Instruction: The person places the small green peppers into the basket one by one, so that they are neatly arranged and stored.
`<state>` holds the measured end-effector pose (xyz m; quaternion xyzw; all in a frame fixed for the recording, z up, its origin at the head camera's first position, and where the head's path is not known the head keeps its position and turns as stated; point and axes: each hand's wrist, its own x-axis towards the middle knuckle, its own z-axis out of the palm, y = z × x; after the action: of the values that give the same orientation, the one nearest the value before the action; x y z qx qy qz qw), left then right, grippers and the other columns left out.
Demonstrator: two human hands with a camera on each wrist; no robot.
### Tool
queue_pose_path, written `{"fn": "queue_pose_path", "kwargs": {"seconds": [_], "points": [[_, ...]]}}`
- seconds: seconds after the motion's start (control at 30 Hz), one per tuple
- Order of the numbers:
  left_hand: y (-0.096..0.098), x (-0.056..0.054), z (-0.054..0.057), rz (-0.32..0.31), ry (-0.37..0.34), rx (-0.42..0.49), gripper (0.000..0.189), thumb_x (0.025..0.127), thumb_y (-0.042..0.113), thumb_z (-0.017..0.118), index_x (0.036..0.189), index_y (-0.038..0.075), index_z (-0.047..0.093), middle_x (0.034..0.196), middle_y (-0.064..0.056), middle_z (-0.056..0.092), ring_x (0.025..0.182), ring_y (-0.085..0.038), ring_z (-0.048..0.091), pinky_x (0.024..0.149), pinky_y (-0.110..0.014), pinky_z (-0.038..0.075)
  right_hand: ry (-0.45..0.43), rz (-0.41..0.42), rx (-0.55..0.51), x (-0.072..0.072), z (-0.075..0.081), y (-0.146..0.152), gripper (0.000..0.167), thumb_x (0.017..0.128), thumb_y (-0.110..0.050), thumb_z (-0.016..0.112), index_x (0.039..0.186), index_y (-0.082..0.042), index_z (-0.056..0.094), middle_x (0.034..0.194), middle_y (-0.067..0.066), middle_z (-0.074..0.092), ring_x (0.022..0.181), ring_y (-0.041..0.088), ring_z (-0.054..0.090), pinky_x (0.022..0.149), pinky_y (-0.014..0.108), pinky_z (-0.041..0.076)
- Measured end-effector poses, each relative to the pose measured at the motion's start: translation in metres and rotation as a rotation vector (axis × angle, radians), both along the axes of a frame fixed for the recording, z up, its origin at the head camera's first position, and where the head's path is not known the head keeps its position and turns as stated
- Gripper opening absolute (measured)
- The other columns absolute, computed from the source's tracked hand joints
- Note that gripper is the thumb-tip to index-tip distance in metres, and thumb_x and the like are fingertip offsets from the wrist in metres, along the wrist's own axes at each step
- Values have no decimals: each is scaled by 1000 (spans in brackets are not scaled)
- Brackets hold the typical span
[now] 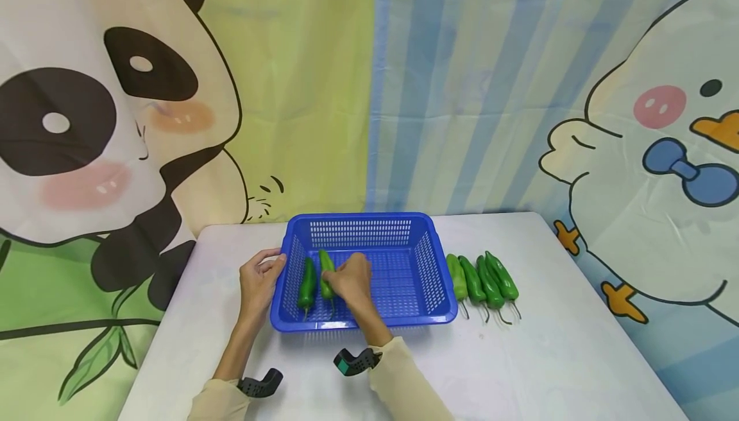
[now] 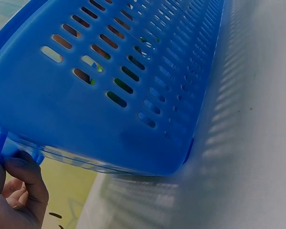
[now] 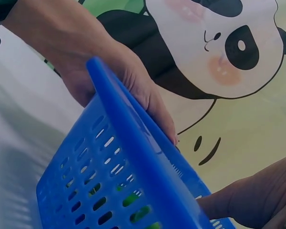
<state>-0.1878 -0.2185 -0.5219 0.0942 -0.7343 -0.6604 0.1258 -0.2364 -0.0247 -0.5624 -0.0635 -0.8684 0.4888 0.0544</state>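
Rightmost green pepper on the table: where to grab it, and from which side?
Probably the thick body near the stem end, from above and the right. The rightmost pepper has bare table along its right flank, while the next pepper lies close on its left. Its thin stem offers little to hold.

The right hand point(image 1: 353, 274) partly hides one pepper point(image 1: 326, 262). The left wrist view crops the left hand point(image 2: 20, 198).
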Motion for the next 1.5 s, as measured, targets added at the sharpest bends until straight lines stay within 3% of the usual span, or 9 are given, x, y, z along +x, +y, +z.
{"fn": "queue_pose_path", "kwargs": {"seconds": [0.1,0.13,0.3,0.63,0.9,1.13,1.33,1.4,1.5], "points": [[1,-1,0,-1,4,1,32,109,22,69,130,-3,72,95,-10,83,72,-6,75,67,-20,64,-12,-6,38,1,4,-2,30,68,-19,99,63,-11,71,61,3,69,59,17,64,54,33,57],[1,-1,0,0,6,1,32,109,22,69,129,-3,72,95,-11,82,72,-6,75,67,-20,64,-20,-8,31,-5,-4,-2,32,67,-21,100,62,-13,69,61,1,68,60,16,62,53,33,56],[1,-2,-1,-3,5,-4,32,109,21,70,130,-3,72,97,-14,83,72,-5,75,67,-20,64,-34,12,77,-2,6,-3,32,69,-25,101,74,-9,74,70,2,72,66,19,68,58,33,61],[-2,0,1,-11,5,9,33,109,22,70,129,-4,72,86,2,81,71,-5,74,65,-20,63,-60,16,118,-1,5,-12,39,67,-19,101,92,-2,76,80,6,75,76,19,70,75,36,65],[-1,0,1,-13,3,20,32,109,22,70,129,-3,72,89,-3,82,71,-5,75,65,-21,63,-75,35,115,-21,-30,-14,43,60,-17,103,88,-3,75,75,3,71,69,17,65,67,36,63],[0,1,1,-17,4,16,33,109,23,70,130,-2,72,93,-9,83,72,-5,75,65,-21,63,-72,74,176,-26,-39,-16,38,62,-18,101,85,-6,73,75,1,67,69,14,63,61,29,59],[-1,-1,1,-10,4,1,33,109,23,70,129,-2,73,93,-11,82,71,-5,74,65,-20,63,-70,85,195,-24,-32,-19,30,67,-16,98,81,-7,73,74,1,67,70,15,64,64,32,60],[-1,-1,0,-9,5,-4,32,109,23,70,129,-2,73,93,-10,83,71,-4,74,65,-20,63,-78,96,189,-8,-2,-18,25,70,-11,95,79,-6,72,73,4,67,70,19,65,65,35,62],[-1,-1,0,-10,10,-1,32,109,22,70,129,-3,72,92,-9,83,71,-4,74,66,-20,63,-34,95,215,6,17,-19,22,72,-7,91,77,-6,69,75,5,66,71,20,65,65,37,62]]}}
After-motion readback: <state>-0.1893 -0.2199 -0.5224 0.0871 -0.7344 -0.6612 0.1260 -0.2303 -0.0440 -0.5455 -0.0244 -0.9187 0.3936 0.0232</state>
